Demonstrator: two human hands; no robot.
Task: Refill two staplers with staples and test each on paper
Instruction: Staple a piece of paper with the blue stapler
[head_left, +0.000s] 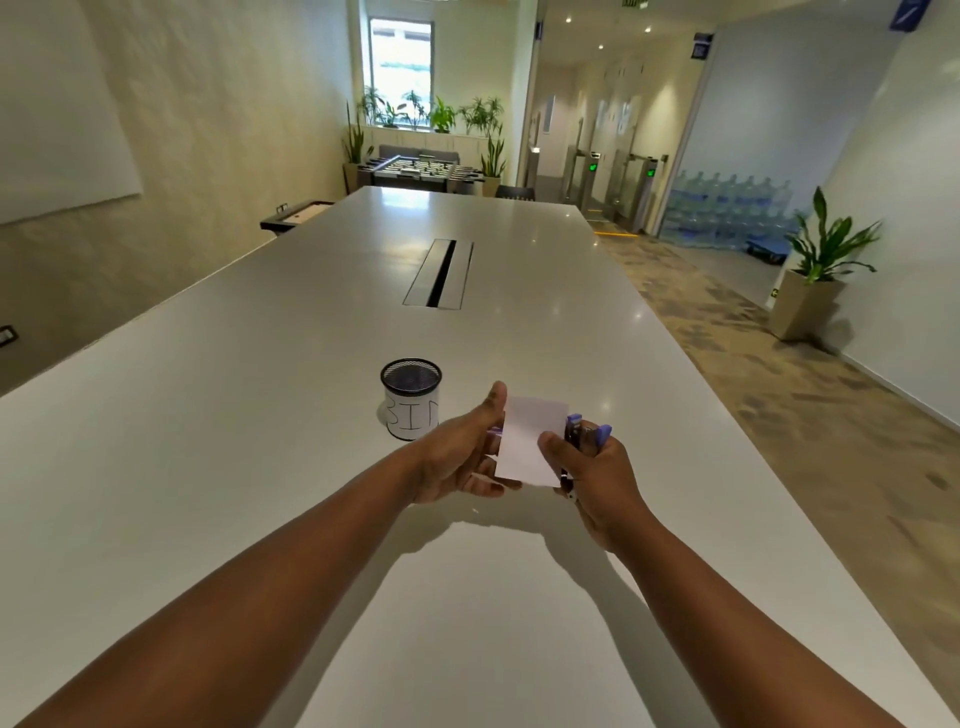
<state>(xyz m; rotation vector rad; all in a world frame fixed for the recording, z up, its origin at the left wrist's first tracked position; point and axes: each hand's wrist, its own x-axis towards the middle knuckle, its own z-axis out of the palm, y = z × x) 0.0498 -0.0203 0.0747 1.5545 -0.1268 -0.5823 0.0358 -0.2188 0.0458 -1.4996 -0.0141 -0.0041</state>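
Observation:
A small white sheet of paper (530, 441) is held above the white table (260, 415), upright and tilted toward me. My left hand (462, 457) grips its left edge, thumb raised. My right hand (592, 478) is closed around a blue and black stapler (584, 431) at the paper's right edge. The stapler's jaw end is partly hidden behind the paper and my fingers. A sliver of purple (496, 430) shows at the paper's left edge; I cannot tell what it is. A second stapler is nowhere clearly in view.
A black mesh cup (410, 397) with a white label reading "BIN" stands just beyond my left hand. A cable slot (439, 273) is set in the table's middle. The table's right edge runs along a carpeted walkway with a potted plant (818, 270).

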